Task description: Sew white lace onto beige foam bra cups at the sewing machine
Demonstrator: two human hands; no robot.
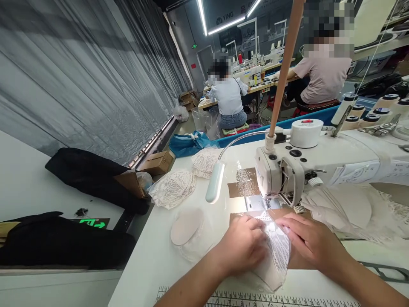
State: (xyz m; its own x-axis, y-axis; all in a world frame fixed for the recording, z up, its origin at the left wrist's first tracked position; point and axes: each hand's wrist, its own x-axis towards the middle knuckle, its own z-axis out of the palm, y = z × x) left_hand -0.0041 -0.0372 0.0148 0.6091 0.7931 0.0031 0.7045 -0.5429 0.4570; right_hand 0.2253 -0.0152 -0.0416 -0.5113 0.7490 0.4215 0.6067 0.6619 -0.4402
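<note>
A white lace piece with a beige backing (278, 249) lies below the needle area of a white sewing machine (271, 170), lit by the machine's lamp. My left hand (247, 243) rests on its left part, fingers bent and pressed onto the fabric. On the other side, my right hand (305, 236) holds the upper right edge of the lace, fingers close together. The fingertips of both hands sit just in front of the presser foot, which is partly hidden in glare.
Stacked lace pieces (174, 187) and round beige pads (187, 228) lie left on the white table. A ruler strip (243, 298) runs along the front edge. Thread cones (370, 119) stand behind the machine. Two people sit at machines further back.
</note>
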